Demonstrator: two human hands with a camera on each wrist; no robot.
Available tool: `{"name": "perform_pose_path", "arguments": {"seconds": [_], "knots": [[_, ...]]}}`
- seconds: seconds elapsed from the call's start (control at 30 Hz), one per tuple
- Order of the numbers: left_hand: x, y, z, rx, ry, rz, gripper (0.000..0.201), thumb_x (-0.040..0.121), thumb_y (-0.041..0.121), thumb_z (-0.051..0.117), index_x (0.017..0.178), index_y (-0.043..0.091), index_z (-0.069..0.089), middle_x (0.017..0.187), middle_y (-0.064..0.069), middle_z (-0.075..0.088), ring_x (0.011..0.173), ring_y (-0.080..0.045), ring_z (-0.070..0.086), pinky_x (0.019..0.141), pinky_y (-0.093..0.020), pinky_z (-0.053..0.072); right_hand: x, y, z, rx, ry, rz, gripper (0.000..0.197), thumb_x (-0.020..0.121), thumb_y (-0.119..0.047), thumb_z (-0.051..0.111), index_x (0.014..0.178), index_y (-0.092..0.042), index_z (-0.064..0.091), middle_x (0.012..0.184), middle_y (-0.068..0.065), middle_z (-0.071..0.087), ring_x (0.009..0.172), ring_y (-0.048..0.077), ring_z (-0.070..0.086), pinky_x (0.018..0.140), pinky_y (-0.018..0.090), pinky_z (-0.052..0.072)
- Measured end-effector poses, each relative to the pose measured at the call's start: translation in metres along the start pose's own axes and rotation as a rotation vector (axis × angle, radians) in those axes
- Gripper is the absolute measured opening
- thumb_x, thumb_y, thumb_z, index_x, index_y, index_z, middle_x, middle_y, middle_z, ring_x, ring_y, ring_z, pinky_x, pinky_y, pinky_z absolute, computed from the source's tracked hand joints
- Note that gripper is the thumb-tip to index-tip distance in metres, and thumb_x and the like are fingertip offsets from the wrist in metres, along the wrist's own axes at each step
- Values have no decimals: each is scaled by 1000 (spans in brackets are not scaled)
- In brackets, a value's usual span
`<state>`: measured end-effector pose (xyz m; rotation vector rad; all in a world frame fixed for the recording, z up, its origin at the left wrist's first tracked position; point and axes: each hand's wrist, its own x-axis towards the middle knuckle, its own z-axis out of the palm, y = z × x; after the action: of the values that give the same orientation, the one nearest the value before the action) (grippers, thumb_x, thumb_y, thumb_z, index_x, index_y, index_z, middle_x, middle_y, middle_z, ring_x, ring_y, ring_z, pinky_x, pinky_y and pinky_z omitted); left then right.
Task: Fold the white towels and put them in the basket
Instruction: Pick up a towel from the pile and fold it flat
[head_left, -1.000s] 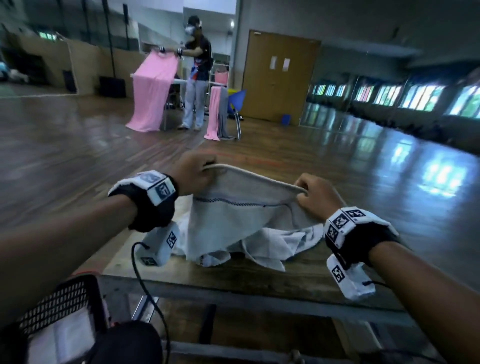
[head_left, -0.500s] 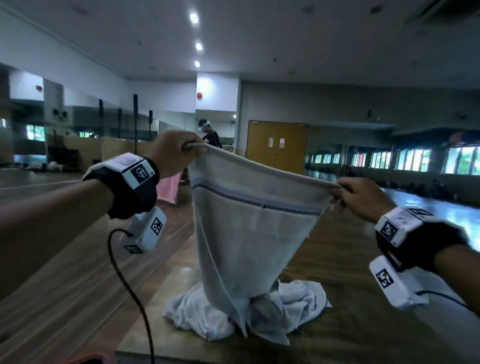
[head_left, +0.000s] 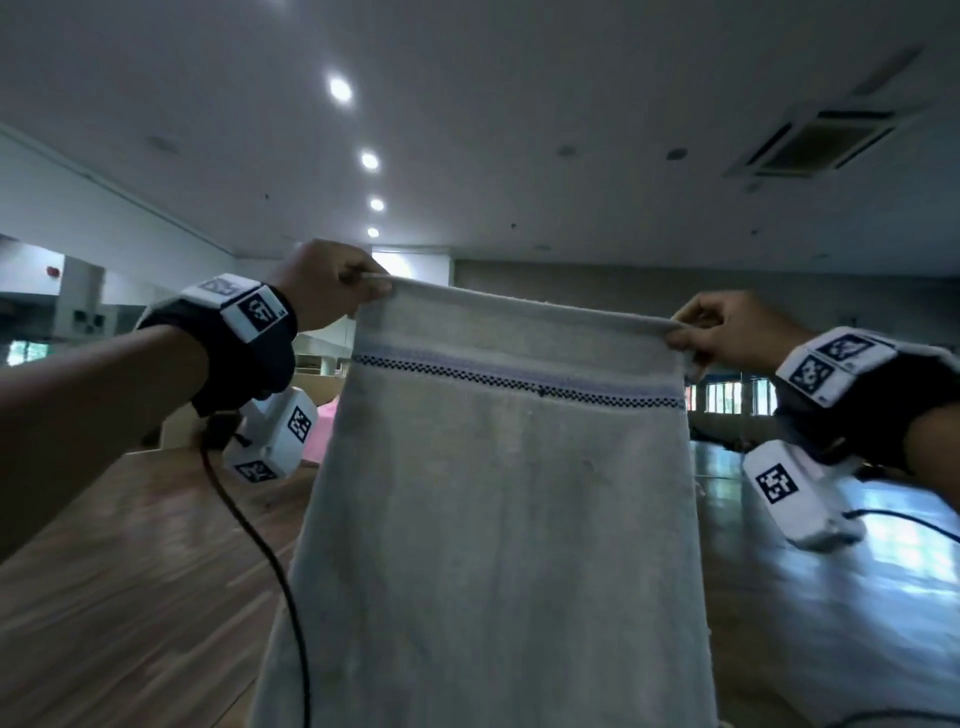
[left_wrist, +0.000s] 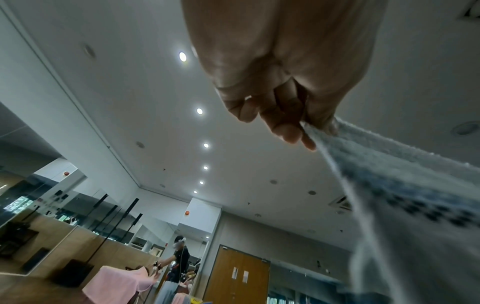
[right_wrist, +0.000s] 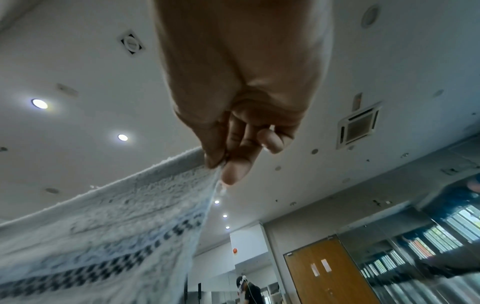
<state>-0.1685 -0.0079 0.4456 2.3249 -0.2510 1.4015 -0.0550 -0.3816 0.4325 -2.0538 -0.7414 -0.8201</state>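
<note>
A white towel (head_left: 509, 519) with a dark checked stripe near its top hem hangs flat and full-width in front of me, held up high. My left hand (head_left: 358, 291) pinches its top left corner, and the left wrist view shows the hand (left_wrist: 309, 127) with thumb and fingers closed on the towel (left_wrist: 405, 185). My right hand (head_left: 691, 338) pinches the top right corner; in the right wrist view the hand (right_wrist: 223, 164) clamps the towel (right_wrist: 116, 226) by its hem. The towel's lower end runs out of the bottom of the head view. The basket and table are out of view.
A wooden floor (head_left: 130, 571) stretches out on both sides. Far behind, another person (left_wrist: 179, 263) handles a pink cloth (left_wrist: 116, 286) near a brown double door (left_wrist: 236, 275). Windows (head_left: 737, 397) line the right wall. A black cable (head_left: 260, 545) hangs from my left wrist.
Both hands have lifted the towel from the pile on the table to above eye level and pulled its top edge taut. My view has tilted up, so table and basket have dropped out of sight.
</note>
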Motion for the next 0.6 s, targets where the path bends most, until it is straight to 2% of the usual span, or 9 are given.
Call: {"name": "perform_pose_path", "arguments": {"seconds": [0.07, 0.1, 0.17, 0.23, 0.3, 0.4, 0.5, 0.57, 0.6], "knots": [[-10, -15, 15, -1, -118, -47, 16, 85, 17, 65, 97, 6, 66, 72, -6, 62, 43, -2, 52, 40, -9, 41, -6, 15, 15, -63, -78, 52, 16, 83, -3, 67, 73, -12, 57, 48, -2, 63, 34, 2, 55, 39, 18, 43], [-18, -24, 23, -3, -190, -73, 16, 85, 18, 66, 96, 7, 64, 75, -6, 62, 47, -7, 53, 40, -12, 42, -11, 25, 24, -128, -152, 83, 13, 83, -7, 68, 75, -13, 59, 49, -3, 64, 36, 2, 57, 41, 19, 42], [-38, -42, 39, 5, -377, -128, 12, 85, 20, 64, 91, 10, 60, 79, -8, 63, 50, -14, 54, 41, -17, 44, -26, 46, 43, -198, -343, 156, 7, 84, -12, 67, 80, -13, 61, 64, -1, 68, 45, 5, 61, 41, 17, 41], [-57, -58, 53, 69, -496, -125, 10, 86, 20, 62, 87, 11, 60, 80, -5, 63, 51, -15, 58, 42, -18, 45, -39, 60, 59, -206, -441, 208, 6, 85, -12, 65, 82, -13, 60, 74, 2, 67, 51, 8, 62, 39, 14, 39], [-68, -68, 65, 48, -422, -103, 9, 86, 18, 63, 85, 10, 60, 77, 2, 61, 59, -22, 64, 43, -18, 45, -44, 66, 69, -198, -374, 193, 8, 87, -11, 63, 81, -14, 58, 74, 4, 67, 55, 12, 64, 41, 19, 40], [-63, -70, 67, -99, -166, -114, 7, 86, 15, 63, 86, 10, 59, 80, -11, 63, 61, -25, 63, 42, -19, 49, -38, 58, 70, -153, -184, 136, 11, 88, -11, 61, 80, -15, 56, 72, 5, 65, 57, 17, 62, 44, 21, 41], [-50, -62, 57, -248, -7, -175, 7, 86, 19, 64, 83, 16, 59, 83, -11, 65, 60, -24, 64, 46, -26, 55, -27, 39, 62, -68, -61, 90, 13, 88, -13, 62, 78, -19, 56, 69, 3, 64, 53, 15, 60, 54, 27, 47], [-43, -58, 49, -235, 51, -167, 6, 87, 21, 62, 87, 16, 60, 84, -11, 66, 63, -29, 65, 54, -34, 57, -22, 28, 55, -75, -14, 85, 10, 88, -16, 63, 80, -19, 58, 68, -2, 63, 49, 9, 58, 50, 22, 43], [-42, -56, 45, -223, 52, -146, 7, 88, 22, 61, 89, 15, 59, 82, -10, 66, 61, -27, 64, 55, -34, 55, -21, 25, 53, -68, -10, 95, 6, 88, -17, 62, 83, -19, 59, 68, -2, 63, 47, 6, 58, 46, 19, 41]]}}
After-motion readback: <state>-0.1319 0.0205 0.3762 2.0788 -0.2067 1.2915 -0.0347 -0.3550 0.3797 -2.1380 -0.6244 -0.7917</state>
